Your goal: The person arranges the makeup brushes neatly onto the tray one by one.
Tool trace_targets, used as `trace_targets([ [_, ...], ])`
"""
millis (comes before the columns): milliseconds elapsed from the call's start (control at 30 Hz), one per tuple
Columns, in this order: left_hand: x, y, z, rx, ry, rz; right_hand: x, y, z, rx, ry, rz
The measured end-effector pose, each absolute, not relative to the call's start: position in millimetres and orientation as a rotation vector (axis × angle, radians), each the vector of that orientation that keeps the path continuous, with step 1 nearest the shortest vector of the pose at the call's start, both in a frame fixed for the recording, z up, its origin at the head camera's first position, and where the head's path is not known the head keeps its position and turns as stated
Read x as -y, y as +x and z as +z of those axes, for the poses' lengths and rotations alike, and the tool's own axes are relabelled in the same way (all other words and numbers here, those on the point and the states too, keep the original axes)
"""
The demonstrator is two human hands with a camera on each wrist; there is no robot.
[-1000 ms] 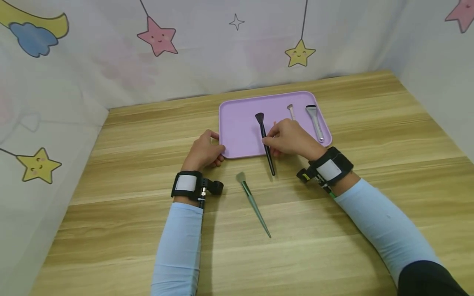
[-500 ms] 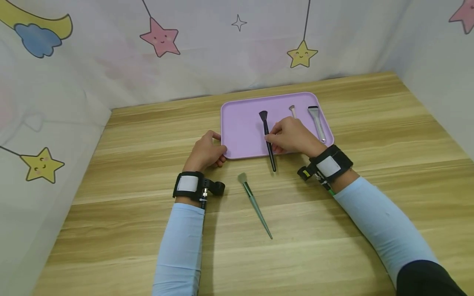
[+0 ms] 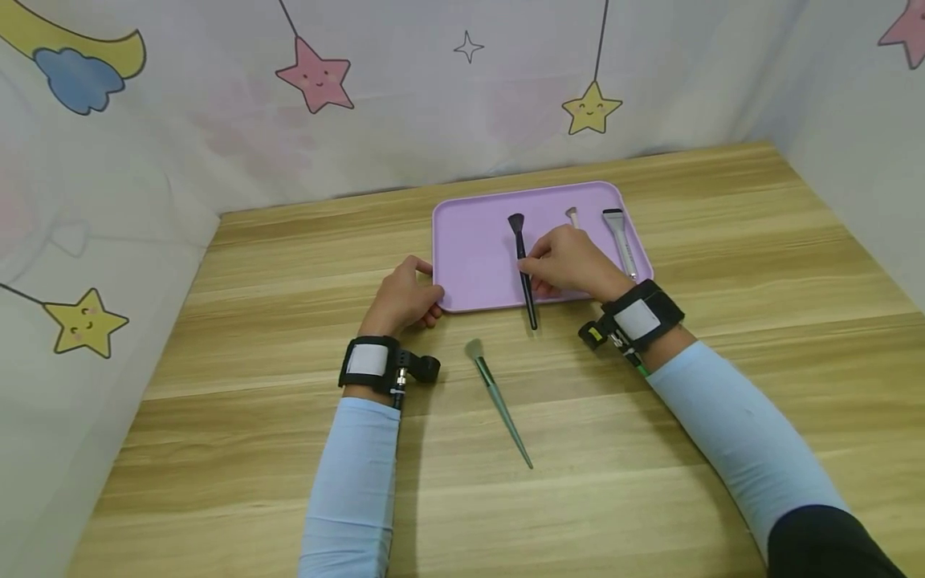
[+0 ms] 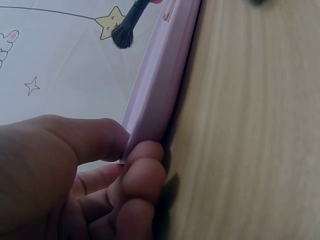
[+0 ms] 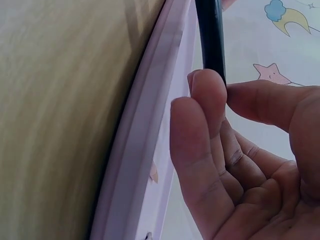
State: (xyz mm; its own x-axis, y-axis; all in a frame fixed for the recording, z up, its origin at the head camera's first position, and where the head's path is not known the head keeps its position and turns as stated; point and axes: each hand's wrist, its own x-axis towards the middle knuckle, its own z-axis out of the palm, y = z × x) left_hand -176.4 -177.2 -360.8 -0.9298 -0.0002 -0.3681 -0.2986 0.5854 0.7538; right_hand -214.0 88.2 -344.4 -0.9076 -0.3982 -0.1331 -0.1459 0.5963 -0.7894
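My right hand (image 3: 567, 261) pinches a black makeup brush (image 3: 528, 293) between thumb and fingertips, bristles pointing away from me. The brush is over the front part of a purple tray (image 3: 470, 257), its handle end sticking out past the near rim. In the right wrist view the dark handle (image 5: 212, 40) rises from the fingertips. My left hand (image 3: 401, 299) grips the tray's near left corner; the left wrist view has the thumb on the rim and curled fingers against the outer wall. That view also catches the black bristles (image 4: 123, 35) above the tray.
A silver brush with black bristles (image 3: 620, 241) lies at the tray's right side. Beside it is a small pale brush (image 3: 573, 217), partly covered by my right hand. A green makeup brush (image 3: 499, 400) lies on the wooden table (image 3: 275, 337) in front of the tray.
My right hand has moved the black brush slightly away from me, farther over the tray. My left hand stays at the tray corner. The head view has shifted a little.
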Motion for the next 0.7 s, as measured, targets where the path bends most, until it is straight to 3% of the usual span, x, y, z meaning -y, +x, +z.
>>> trace_targets([
  [700, 179.0, -175.6, -362.7, -2.49, -0.242, 1.294, -80.6, -230.5, -348.8, -2.534, -0.394, -1.213],
])
